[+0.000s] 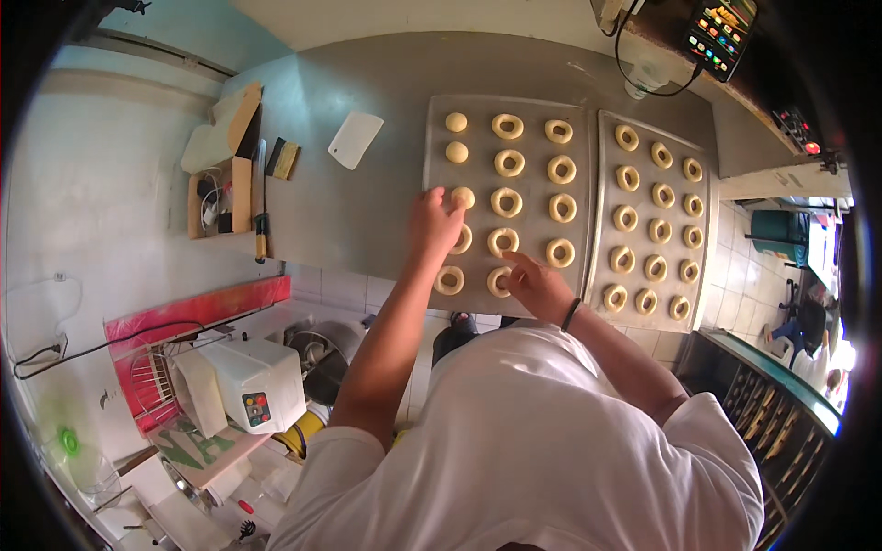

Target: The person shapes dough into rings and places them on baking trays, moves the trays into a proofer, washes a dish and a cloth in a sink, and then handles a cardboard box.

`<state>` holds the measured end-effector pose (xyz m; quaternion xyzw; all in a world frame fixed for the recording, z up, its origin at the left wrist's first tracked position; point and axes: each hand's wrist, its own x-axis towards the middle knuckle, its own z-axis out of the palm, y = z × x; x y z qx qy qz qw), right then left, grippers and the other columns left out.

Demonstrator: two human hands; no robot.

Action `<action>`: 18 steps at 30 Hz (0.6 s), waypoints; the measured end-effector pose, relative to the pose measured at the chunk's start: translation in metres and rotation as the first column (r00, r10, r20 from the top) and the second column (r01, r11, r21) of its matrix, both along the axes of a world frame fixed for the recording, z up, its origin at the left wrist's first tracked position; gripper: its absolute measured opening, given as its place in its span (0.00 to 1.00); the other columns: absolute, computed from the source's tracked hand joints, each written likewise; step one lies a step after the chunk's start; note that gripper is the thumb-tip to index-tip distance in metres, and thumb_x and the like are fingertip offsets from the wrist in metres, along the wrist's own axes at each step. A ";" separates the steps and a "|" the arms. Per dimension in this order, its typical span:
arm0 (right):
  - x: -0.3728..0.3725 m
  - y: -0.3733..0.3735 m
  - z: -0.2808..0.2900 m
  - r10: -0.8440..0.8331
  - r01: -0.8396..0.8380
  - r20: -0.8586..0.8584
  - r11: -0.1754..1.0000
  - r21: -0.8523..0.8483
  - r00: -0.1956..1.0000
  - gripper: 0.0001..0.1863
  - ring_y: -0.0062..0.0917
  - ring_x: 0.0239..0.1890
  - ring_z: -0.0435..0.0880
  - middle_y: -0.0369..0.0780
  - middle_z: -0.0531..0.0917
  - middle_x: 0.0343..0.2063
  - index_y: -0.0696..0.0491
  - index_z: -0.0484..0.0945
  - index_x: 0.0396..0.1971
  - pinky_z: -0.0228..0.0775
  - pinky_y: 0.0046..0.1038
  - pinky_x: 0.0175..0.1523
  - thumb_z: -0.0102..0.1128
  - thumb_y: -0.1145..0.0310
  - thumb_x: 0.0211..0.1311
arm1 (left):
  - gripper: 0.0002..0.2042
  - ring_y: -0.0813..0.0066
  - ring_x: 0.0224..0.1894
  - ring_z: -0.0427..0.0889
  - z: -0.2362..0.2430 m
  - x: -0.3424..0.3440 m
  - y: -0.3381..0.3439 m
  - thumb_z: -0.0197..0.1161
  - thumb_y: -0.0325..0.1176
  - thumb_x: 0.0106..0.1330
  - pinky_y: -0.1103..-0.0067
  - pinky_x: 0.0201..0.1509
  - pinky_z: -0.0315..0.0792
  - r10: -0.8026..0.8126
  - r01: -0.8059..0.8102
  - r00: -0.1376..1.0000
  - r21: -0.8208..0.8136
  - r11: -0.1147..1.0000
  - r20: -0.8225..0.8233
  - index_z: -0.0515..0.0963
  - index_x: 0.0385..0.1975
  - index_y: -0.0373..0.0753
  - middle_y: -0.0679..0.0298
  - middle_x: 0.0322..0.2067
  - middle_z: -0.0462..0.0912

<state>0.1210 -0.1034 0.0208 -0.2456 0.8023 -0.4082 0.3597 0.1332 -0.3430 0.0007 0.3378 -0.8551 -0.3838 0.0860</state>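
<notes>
Two metal baking trays lie side by side on the steel worktable. Over the left tray (pixel 534 108), the fingers of my left hand (pixel 434 228) are closed at the edge of a round dough ball (pixel 464 197) in the left column. Two more dough balls (pixel 457 152) sit behind it, and ring-shaped pieces lie nearer me. My right hand (pixel 542 288) hovers at the near middle of this tray, index finger stretched out between a dough ring (pixel 503 242) and the nearest ring (pixel 498 282), partly covering the latter. It holds nothing.
The right tray (pixel 640 138) bears several rows of dough rings. Leftward on the table lie a white plastic scraper (pixel 356 140), a dark-and-tan brush-like tool (pixel 286 160), a long knife (pixel 262 237) and a cardboard box (pixel 241 197). A cabled phone (pixel 722 35) hangs over the back right.
</notes>
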 end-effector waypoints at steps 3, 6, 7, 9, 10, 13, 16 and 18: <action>-0.015 -0.006 0.025 0.024 -0.027 -0.047 0.996 -0.081 0.999 0.23 0.28 0.33 0.85 0.41 0.84 0.31 0.55 0.74 0.59 0.77 0.29 0.42 0.61 0.68 0.64 | 0.15 0.58 0.39 0.81 -0.029 -0.011 -0.004 0.69 0.38 0.57 0.68 0.45 0.75 -0.127 0.149 0.988 -0.377 0.914 0.084 0.75 0.33 0.33 0.49 0.41 0.80; -0.019 -0.005 0.038 -0.163 0.153 -0.041 0.972 -0.178 0.986 0.22 0.23 0.33 0.84 0.39 0.82 0.29 0.57 0.75 0.58 0.76 0.26 0.41 0.61 0.69 0.65 | 0.14 0.67 0.34 0.79 -0.013 -0.007 0.005 0.70 0.37 0.57 0.71 0.42 0.74 -0.217 0.219 0.976 0.103 0.970 -0.030 0.75 0.33 0.35 0.59 0.34 0.81; -0.017 0.002 0.031 -0.288 0.292 0.059 0.913 -0.285 0.956 0.21 0.20 0.36 0.83 0.39 0.82 0.31 0.59 0.75 0.57 0.76 0.24 0.42 0.61 0.72 0.66 | 0.13 0.73 0.33 0.78 0.014 -0.003 0.021 0.70 0.36 0.58 0.73 0.41 0.73 -0.248 0.256 0.967 0.284 0.924 -0.062 0.75 0.34 0.36 0.64 0.32 0.80; 0.000 0.000 0.037 -0.301 0.312 0.090 0.871 -0.380 0.949 0.21 0.20 0.38 0.83 0.41 0.82 0.34 0.60 0.76 0.57 0.76 0.24 0.44 0.61 0.72 0.66 | 0.12 0.81 0.32 0.77 0.048 0.037 0.039 0.70 0.36 0.61 0.78 0.40 0.73 -0.270 0.307 0.952 0.476 0.824 -0.145 0.76 0.34 0.36 0.68 0.30 0.81; 0.010 -0.001 0.041 -0.280 0.306 0.125 0.829 -0.468 0.952 0.20 0.20 0.40 0.83 0.42 0.82 0.37 0.60 0.76 0.57 0.76 0.24 0.45 0.62 0.73 0.66 | 0.12 0.83 0.33 0.78 0.052 0.059 0.043 0.69 0.37 0.63 0.80 0.39 0.73 -0.276 0.342 0.939 0.500 0.795 -0.204 0.78 0.35 0.36 0.68 0.29 0.82; 0.051 0.003 0.032 -0.130 0.146 0.067 0.885 -0.443 0.989 0.19 0.25 0.46 0.84 0.42 0.84 0.45 0.58 0.79 0.55 0.76 0.25 0.50 0.66 0.73 0.64 | 0.11 0.79 0.37 0.81 0.067 0.118 0.056 0.68 0.30 0.63 0.79 0.43 0.75 -0.231 0.368 0.926 0.570 0.735 -0.300 0.77 0.41 0.34 0.65 0.34 0.83; 0.101 -0.005 0.040 -0.097 0.273 0.353 0.826 -0.492 0.930 0.19 0.27 0.45 0.85 0.41 0.86 0.44 0.56 0.81 0.53 0.76 0.26 0.51 0.68 0.73 0.61 | 0.17 0.76 0.40 0.82 0.083 0.170 0.060 0.68 0.23 0.61 0.78 0.46 0.77 -0.151 0.341 0.927 0.605 0.720 -0.343 0.74 0.49 0.31 0.61 0.39 0.83; 0.121 -0.011 0.062 -0.047 0.150 0.227 0.875 -0.461 0.973 0.19 0.27 0.45 0.86 0.42 0.87 0.43 0.56 0.82 0.52 0.77 0.26 0.51 0.69 0.73 0.60 | 0.18 0.73 0.46 0.81 0.085 0.203 0.058 0.65 0.21 0.62 0.77 0.52 0.77 -0.180 0.365 0.921 0.606 0.707 -0.346 0.71 0.52 0.32 0.57 0.45 0.81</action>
